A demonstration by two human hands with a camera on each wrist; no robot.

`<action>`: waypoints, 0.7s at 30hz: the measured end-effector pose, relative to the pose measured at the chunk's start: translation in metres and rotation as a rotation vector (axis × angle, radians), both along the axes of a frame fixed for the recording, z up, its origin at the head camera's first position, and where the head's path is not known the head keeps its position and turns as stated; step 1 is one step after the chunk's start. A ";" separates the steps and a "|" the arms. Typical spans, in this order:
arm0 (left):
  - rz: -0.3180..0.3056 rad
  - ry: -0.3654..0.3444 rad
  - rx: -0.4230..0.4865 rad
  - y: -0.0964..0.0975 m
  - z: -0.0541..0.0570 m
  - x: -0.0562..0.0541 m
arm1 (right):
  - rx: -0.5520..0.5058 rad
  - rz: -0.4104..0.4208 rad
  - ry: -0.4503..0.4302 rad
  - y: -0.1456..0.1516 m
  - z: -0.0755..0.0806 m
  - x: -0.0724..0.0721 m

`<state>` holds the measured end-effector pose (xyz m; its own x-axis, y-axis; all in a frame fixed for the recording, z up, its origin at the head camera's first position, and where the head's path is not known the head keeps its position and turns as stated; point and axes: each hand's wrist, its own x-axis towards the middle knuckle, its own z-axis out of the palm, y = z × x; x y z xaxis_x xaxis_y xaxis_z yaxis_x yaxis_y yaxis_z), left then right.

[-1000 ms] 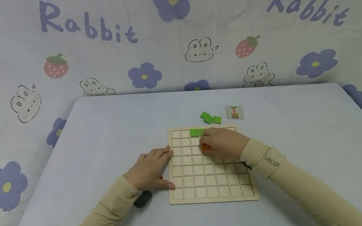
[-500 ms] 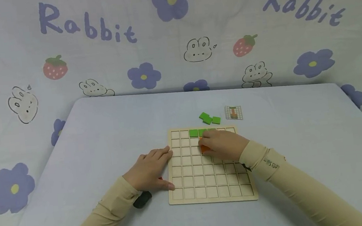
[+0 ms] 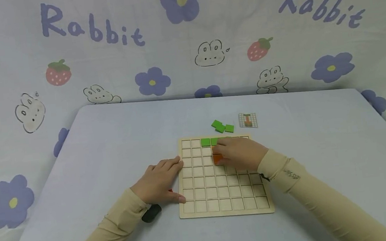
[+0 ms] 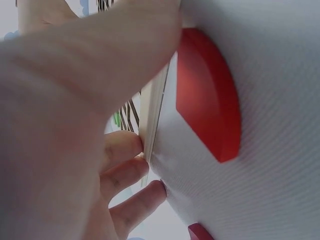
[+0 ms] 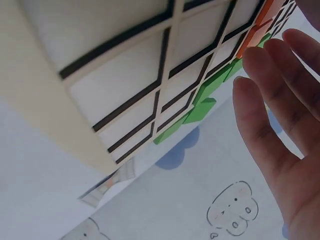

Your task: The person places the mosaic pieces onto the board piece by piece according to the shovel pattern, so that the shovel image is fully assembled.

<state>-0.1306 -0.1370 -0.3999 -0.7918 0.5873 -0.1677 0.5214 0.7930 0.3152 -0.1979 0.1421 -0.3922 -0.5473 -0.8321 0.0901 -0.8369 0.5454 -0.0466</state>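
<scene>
The orange tiles (image 3: 217,159) line up near-to-far on the board (image 3: 224,213); left hand (image 3: 158,182) spread, right hand (image 3: 240,153) over them (pinching, cannot tell).

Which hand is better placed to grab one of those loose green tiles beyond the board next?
Probably the right hand: it is over the far half of the board, close to the loose green tiles. The left hand rests at the board's left edge, farther from them.

Flat wooden grid board (image 3: 211,182), orange tiles (image 3: 217,159) (partly hidden) in its 4th column.
</scene>
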 end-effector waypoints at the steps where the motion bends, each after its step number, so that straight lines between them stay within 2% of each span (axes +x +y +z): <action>1: 0.000 -0.001 0.002 0.000 0.000 0.000 | -0.003 -0.001 0.002 0.002 0.001 0.000; 5: 0.000 -0.003 -0.001 0.000 0.002 0.000 | -0.021 -0.033 -0.068 0.012 0.001 0.000; 10: -0.001 0.002 -0.013 0.000 0.002 -0.001 | -0.018 -0.115 -0.182 0.030 0.003 0.002; 21: 0.004 -0.002 -0.004 0.001 0.003 -0.003 | -0.014 -0.165 -0.183 0.071 0.004 0.003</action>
<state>-0.1335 -0.1359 -0.3964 -0.7937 0.5837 -0.1714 0.5178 0.7960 0.3134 -0.1948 0.2135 -0.3880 -0.6840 -0.7294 -0.0123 -0.7133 0.6722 -0.1981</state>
